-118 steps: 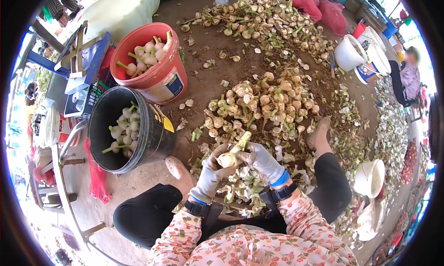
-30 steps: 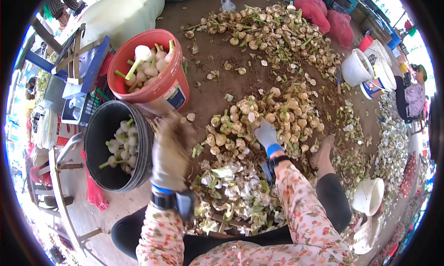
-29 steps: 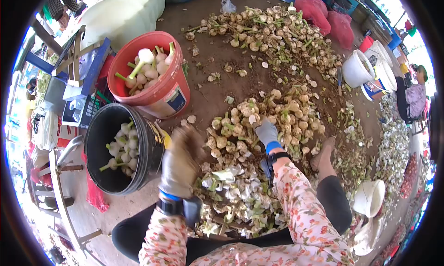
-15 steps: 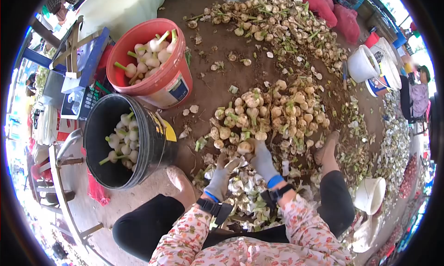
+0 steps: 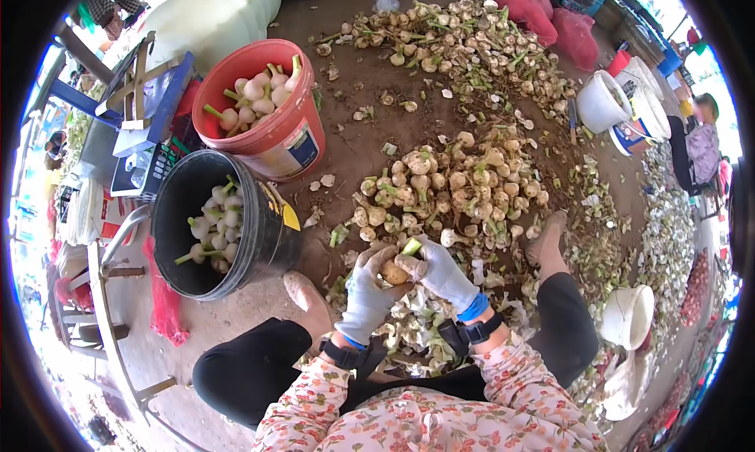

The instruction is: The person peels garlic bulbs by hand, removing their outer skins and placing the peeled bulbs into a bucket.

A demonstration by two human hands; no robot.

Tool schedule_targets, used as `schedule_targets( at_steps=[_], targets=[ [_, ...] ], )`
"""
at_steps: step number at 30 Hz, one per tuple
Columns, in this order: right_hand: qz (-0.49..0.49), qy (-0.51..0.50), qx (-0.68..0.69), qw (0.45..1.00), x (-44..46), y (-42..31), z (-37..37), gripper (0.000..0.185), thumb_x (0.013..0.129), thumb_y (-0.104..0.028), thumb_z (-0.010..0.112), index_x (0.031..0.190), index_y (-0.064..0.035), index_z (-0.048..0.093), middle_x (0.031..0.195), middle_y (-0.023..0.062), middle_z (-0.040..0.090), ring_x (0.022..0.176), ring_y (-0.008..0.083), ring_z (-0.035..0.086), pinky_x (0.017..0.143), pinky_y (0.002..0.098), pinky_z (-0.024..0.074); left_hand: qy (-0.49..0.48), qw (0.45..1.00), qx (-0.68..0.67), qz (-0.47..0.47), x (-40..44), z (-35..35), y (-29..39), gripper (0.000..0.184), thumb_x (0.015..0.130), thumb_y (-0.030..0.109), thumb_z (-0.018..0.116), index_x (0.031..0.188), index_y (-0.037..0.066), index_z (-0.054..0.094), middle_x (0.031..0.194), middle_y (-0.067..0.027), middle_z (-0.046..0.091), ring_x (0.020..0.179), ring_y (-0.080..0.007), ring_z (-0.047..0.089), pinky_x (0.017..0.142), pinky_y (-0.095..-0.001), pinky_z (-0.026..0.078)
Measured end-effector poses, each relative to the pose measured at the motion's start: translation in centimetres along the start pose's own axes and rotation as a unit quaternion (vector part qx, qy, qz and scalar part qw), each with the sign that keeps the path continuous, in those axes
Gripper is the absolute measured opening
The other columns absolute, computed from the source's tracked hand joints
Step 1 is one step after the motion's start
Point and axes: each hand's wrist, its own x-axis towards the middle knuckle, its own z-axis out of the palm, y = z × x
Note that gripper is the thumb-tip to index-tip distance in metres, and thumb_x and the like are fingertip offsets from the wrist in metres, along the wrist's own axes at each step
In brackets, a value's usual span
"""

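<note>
Both gloved hands meet around one brownish garlic bulb [image 5: 394,273] with a short green stem pointing up and right. My left hand [image 5: 366,288] is wrapped round the bulb's left side. My right hand [image 5: 445,271] grips it from the right, with the thumb near the base of the stem. Just beyond the hands lies a heap of unpeeled garlic bulbs [image 5: 452,181]. Pale peeled skins [image 5: 425,318] cover the ground beneath the hands, between the legs.
On the left stand a black bucket [image 5: 263,240] and a red bucket [image 5: 287,149], both holding white peeled bulbs. A larger garlic pile [image 5: 472,43] lies at the back. White buckets [image 5: 602,106] and a seated person [image 5: 700,145] are at the right, with a white container [image 5: 627,317] nearer.
The bulb, earlier by the heap in my right hand, has come nearer my body. My left hand has moved up and closed on it too. The view has shifted slightly.
</note>
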Motion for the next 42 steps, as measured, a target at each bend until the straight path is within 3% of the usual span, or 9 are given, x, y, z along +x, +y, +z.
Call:
schedule_targets(
  at_steps=[6,12,17,24,29,32,36,40,42],
  targets=[
    [-0.011,-0.026,0.035,0.999,-1.3,1.4,-0.6,0.016,0.088,-0.011,0.060,0.099,-0.0006,0.058,0.075,0.0014,0.055,0.065,0.0078,0.048,0.059,0.0246,0.0427,-0.024,0.981,-0.169,-0.093,-0.9,-0.9,0.9,0.065,0.063,0.014,0.080,0.122,0.006,0.054,0.110,-0.0110,0.057,0.100,-0.0229,0.057,0.087,-0.0333,0.047],
    [-0.168,0.023,-0.077,0.982,-2.3,0.8,-0.5,0.024,0.083,0.004,0.056,0.106,0.0003,0.058,0.098,0.0070,0.059,0.089,0.0168,0.055,0.080,0.0291,0.0455,-0.184,0.649,-0.661,-0.329,-1.8,-1.9,-2.3,0.069,0.083,0.063,0.050,0.124,0.007,0.049,0.094,-0.0072,0.061,0.079,-0.0168,0.060,0.059,-0.0247,0.048],
    [-0.055,0.071,0.009,0.996,-2.6,2.3,0.2,0.023,0.087,0.000,0.053,0.109,0.0000,0.056,0.091,0.0049,0.058,0.081,0.0127,0.056,0.071,0.0246,0.0461,-0.119,0.863,-0.382,-0.307,-1.8,-1.5,0.0,0.058,0.088,0.041,0.058,0.133,0.009,0.040,0.100,-0.0076,0.062,0.076,-0.0135,0.062,0.058,-0.0233,0.050],
    [0.078,-0.052,0.139,0.986,-3.5,0.1,-0.6,0.015,0.092,-0.008,0.049,0.102,-0.0004,0.057,0.074,-0.0009,0.057,0.060,0.0035,0.047,0.054,0.0170,0.0389,-0.040,0.840,-0.489,-0.230,-2.0,-1.7,0.2,0.065,0.081,0.004,0.062,0.137,0.005,0.030,0.112,-0.0086,0.055,0.093,-0.0184,0.059,0.078,-0.0293,0.051],
    [0.110,-0.050,0.137,0.983,-4.7,-0.3,0.6,0.020,0.090,-0.016,0.055,0.099,0.0018,0.056,0.080,0.0029,0.061,0.068,0.0090,0.057,0.061,0.0215,0.0463,-0.021,0.844,-0.472,-0.254,-1.7,-1.4,0.3,0.043,0.079,0.015,0.069,0.114,0.005,0.047,0.098,-0.0061,0.058,0.079,-0.0115,0.057,0.068,-0.0222,0.049],
    [0.044,-0.014,0.440,0.897,-4.5,2.4,0.3,0.024,0.089,-0.016,0.058,0.104,0.0031,0.055,0.086,0.0061,0.063,0.077,0.0127,0.062,0.069,0.0246,0.0497,-0.187,0.669,-0.667,-0.269,-2.4,-2.9,-1.2,0.040,0.081,0.025,0.067,0.113,0.006,0.052,0.092,-0.0072,0.062,0.074,-0.0127,0.060,0.061,-0.0224,0.050],
    [0.024,-0.095,0.393,0.914,-6.1,-0.9,0.6,0.033,0.088,-0.023,0.061,0.108,0.0025,0.057,0.093,0.0051,0.063,0.082,0.0126,0.060,0.073,0.0256,0.0477,-0.037,0.877,-0.453,-0.154,-3.1,-0.7,-3.5,0.051,0.089,0.053,0.047,0.111,0.008,0.057,0.091,-0.0064,0.064,0.074,-0.0177,0.060,0.055,-0.0279,0.045],
    [-0.048,-0.149,0.462,0.873,-7.0,-1.9,-0.9,0.046,0.083,-0.029,0.062,0.107,0.0098,0.055,0.099,0.0135,0.063,0.089,0.0209,0.063,0.079,0.0295,0.0504,0.010,0.631,-0.715,-0.299,-1.7,-1.9,-3.4,0.059,0.091,0.059,0.034,0.120,0.010,0.050,0.094,-0.0098,0.060,0.080,-0.0242,0.057,0.065,-0.0360,0.048],
    [-0.037,-0.070,0.525,0.848,-7.0,-4.5,-1.2,0.043,0.083,-0.027,0.060,0.103,0.0109,0.056,0.088,0.0137,0.065,0.085,0.0217,0.064,0.081,0.0321,0.0506,0.048,0.661,-0.655,-0.364,-1.1,-2.4,-3.7,0.059,0.090,0.062,0.033,0.114,0.012,0.055,0.079,-0.0058,0.060,0.062,-0.0183,0.055,0.048,-0.0287,0.042]
  ],
)
